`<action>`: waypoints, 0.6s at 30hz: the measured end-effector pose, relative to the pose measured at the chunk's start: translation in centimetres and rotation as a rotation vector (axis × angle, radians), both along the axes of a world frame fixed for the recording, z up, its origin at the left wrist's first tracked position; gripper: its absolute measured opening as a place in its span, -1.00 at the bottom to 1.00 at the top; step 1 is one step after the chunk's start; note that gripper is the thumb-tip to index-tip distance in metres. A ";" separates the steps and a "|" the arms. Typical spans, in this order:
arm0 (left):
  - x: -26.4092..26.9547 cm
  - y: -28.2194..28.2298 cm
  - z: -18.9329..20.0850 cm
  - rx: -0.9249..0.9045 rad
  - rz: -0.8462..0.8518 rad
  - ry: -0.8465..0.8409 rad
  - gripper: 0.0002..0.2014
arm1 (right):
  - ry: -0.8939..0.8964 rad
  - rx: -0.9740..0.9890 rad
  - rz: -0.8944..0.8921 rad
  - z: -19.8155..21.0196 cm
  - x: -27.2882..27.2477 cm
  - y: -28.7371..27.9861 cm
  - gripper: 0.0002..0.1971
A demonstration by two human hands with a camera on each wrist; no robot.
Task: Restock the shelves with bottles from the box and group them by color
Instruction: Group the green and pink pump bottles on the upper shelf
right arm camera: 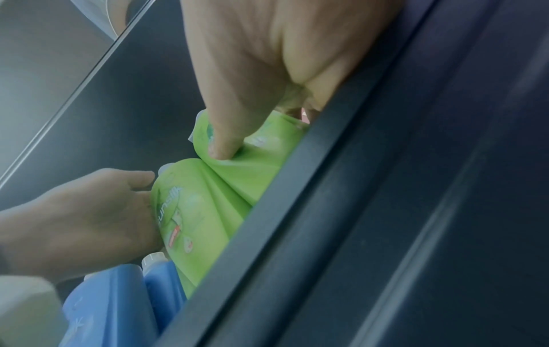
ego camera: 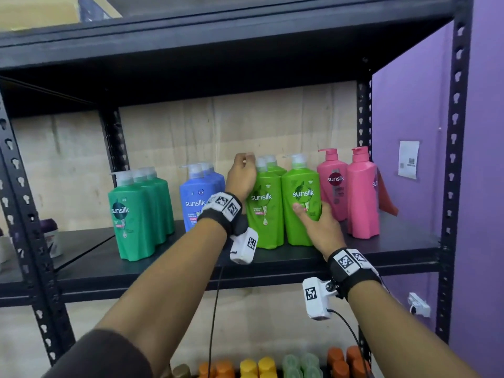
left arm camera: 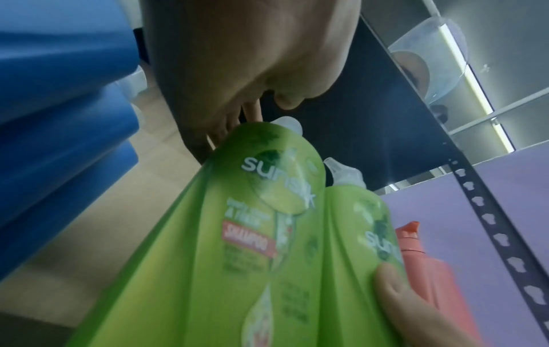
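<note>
A person's right hand (ego camera: 320, 227) is curling thumb and fingers around an upright lime-green plastic pump bottle (ego camera: 301, 203) on the black metal shelf (ego camera: 395, 249), while the left hand (ego camera: 241, 177) is cupping the neighbouring lime-green bottle (ego camera: 263, 205) from its left, bracketing the touching pair between blue bottles (ego camera: 196, 200) and pink bottles (ego camera: 361, 195).

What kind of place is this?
Likely a shop stockroom or a mock retail setup: a black metal rack, branded shampoo bottles lined up by colour on its shelf, more coloured bottle caps below.
</note>
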State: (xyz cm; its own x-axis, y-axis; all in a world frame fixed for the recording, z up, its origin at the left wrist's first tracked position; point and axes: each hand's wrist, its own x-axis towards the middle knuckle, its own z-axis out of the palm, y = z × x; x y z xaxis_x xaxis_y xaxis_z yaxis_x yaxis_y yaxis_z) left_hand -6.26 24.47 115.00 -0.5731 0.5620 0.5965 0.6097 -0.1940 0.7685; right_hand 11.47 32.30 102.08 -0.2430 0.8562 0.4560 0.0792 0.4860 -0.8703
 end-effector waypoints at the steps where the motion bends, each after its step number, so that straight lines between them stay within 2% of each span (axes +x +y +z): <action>1: -0.2 0.5 0.3 -0.022 -0.013 0.001 -0.59 | -0.002 0.001 0.004 0.0 0.0 0.0 -0.40; 9: -1.7 1.7 -1.3 0.017 -0.043 0.029 -0.65 | 0.002 -0.009 0.007 -0.2 0.0 0.1 -0.35; 18: -1.2 1.5 -2.0 0.072 0.058 0.095 -0.71 | 0.022 -0.013 -0.002 0.0 0.1 -0.3 -0.27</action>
